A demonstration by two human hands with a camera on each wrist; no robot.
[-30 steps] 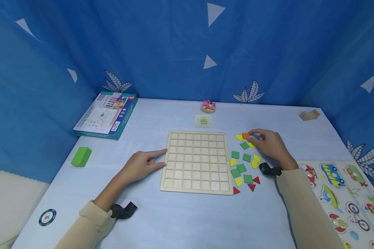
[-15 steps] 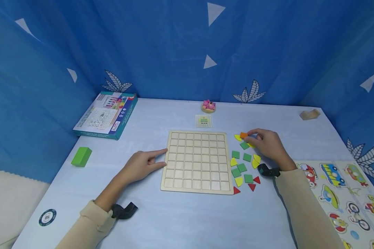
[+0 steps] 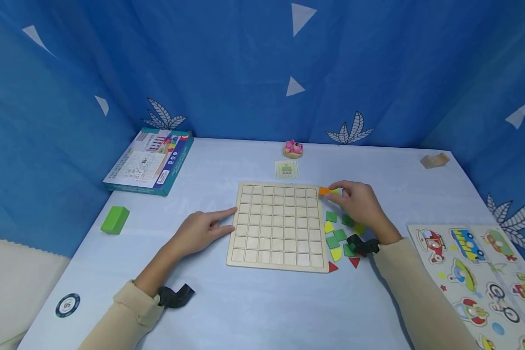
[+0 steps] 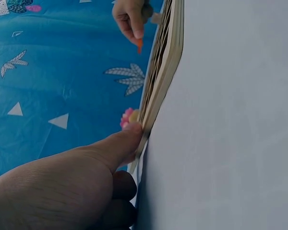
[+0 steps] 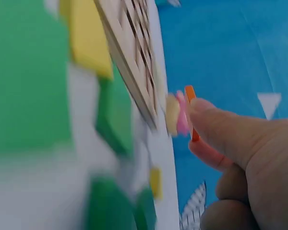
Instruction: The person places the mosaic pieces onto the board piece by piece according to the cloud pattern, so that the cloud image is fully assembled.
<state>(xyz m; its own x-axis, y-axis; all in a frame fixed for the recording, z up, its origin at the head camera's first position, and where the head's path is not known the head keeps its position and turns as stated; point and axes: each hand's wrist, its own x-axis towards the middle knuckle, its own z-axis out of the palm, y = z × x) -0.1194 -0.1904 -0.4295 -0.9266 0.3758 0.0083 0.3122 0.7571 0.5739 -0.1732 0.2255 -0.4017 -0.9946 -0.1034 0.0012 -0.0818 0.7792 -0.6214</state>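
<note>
One orange tile [image 3: 323,191] is pinched between the thumb and fingertip of the right hand [image 3: 357,200], held up off the table near the far right corner of the wooden grid board [image 3: 273,226]. The left hand [image 3: 201,234] has its index finger and thumb extended against the board's left edge, touching it without gripping. The board has forty-nine square compartments, seven rows of seven, each showing bare wood. To its right lie at least five green squares [image 3: 331,217], two of them partly covered by the right arm and its wrist camera [image 3: 361,245]; at least four yellow pieces [image 3: 329,227], one close behind the orange tile; and two red triangles [image 3: 333,267] in plain sight, with a bit of red at the wrist camera. Beyond the board are one pattern card [image 3: 286,169] and one pink figurine [image 3: 293,148]. At the left sit one flat box [image 3: 148,162], its contents hidden, one green block [image 3: 115,220] and one round badge [image 3: 67,305]. A puzzle board [image 3: 459,311] at the right bears a helicopter, a bus and a bicycle.
</note>
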